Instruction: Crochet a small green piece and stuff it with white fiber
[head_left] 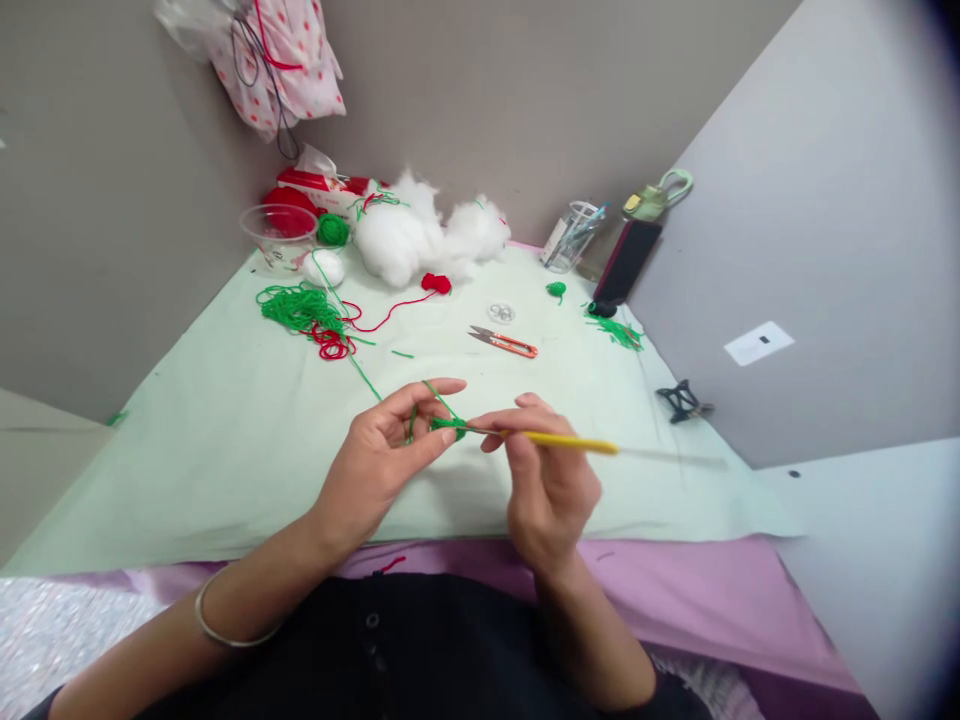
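Left hand, grip pinching a small green crocheted yarn piece over the pale-green cloth-covered surface; right hand, grip closed round a slim yellow-handled metal hook, tip at the yarn!

No lettering is legible before me. Marks on the tissue box, the clear tub and the label of the pen cup are too small to read.

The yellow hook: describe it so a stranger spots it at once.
Above the pale green tablecloth, find the right hand. It holds the yellow hook, whose metal end meets green yarn. Unlike the orange snips beyond, it is one straight, slim rod.
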